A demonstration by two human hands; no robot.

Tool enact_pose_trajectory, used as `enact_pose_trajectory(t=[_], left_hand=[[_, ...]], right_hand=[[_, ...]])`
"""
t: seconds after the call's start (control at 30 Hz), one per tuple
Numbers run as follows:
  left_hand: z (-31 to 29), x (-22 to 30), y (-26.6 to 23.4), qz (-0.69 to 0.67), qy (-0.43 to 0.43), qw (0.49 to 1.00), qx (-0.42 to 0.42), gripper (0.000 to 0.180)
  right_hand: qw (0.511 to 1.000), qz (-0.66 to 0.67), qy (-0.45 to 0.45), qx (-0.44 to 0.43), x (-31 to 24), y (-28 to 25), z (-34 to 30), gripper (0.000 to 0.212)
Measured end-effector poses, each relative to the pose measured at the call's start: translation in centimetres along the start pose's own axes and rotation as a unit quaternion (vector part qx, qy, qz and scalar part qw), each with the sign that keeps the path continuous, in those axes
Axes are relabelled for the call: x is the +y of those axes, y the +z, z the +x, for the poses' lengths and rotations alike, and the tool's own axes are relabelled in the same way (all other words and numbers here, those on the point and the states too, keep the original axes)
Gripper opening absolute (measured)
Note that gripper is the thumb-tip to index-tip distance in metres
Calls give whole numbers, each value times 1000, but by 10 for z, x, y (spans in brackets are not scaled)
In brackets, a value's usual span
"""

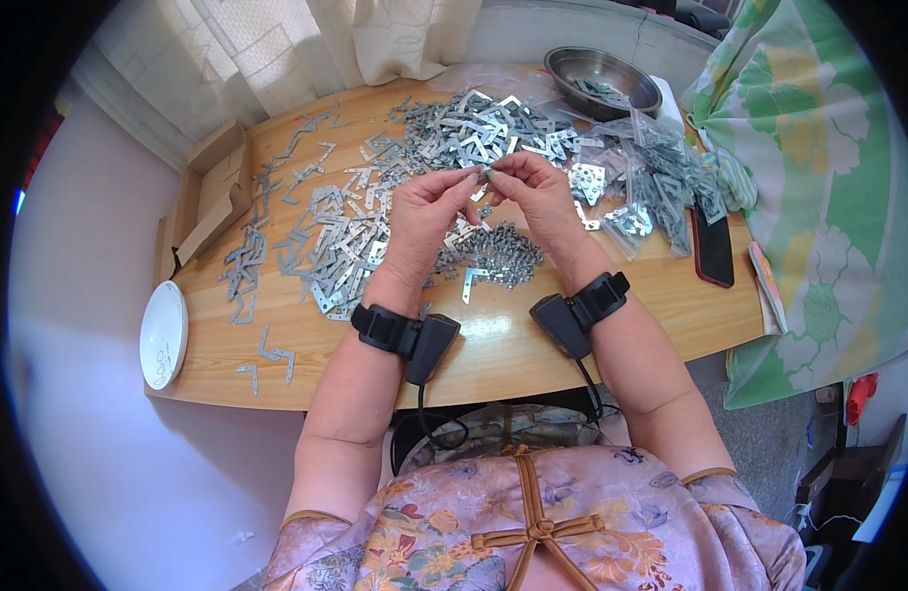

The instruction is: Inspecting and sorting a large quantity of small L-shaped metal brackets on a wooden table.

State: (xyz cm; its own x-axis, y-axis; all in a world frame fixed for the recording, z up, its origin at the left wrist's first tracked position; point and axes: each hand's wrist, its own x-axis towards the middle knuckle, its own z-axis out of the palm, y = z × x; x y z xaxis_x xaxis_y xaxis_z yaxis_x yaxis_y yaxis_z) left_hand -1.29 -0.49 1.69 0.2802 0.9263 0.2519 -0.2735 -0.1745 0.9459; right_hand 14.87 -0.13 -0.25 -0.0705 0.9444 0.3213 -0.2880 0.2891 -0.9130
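Observation:
Above the middle of the table, my left hand [424, 222] and my right hand [542, 205] meet at the fingertips, both pinched closed. Something small and pale shows between them, too small to name. Under and beyond the hands spreads a heap of flat L-shaped metal corner brackets [473, 130], with more brackets [347, 241] scattered left of my left hand. Just below the hands lies a pile of small metal screws [508, 258]. One single bracket [470, 281] rests at the near edge of that pile.
Clear bags of brackets [666, 182] lie at the right, near a metal bowl [604, 81] and a dark phone [712, 248]. An open cardboard box [215, 197] and a white plate [164, 335] line the left edge. A green patterned cloth [818, 197] hangs on the right.

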Motion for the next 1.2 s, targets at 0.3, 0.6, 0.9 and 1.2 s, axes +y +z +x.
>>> enact_pose_trajectory(t=[0.3,0.6,0.9,1.2], left_hand=[[-3,-5,14,43,56,997,4,22],[-1,-15,15,111,90,989,38,23],[-2,-17,20,172,120,977,45,24],[1,-19,11,18,2,997,76,21]], right_hand=[[978,191,81,14,11,-4,2,14],[1000,-9,-1,3,10,-1,4,11],[933,-332,-110,91,13,2,3,23],[997,-52,43,36,6,5,-1,30]])
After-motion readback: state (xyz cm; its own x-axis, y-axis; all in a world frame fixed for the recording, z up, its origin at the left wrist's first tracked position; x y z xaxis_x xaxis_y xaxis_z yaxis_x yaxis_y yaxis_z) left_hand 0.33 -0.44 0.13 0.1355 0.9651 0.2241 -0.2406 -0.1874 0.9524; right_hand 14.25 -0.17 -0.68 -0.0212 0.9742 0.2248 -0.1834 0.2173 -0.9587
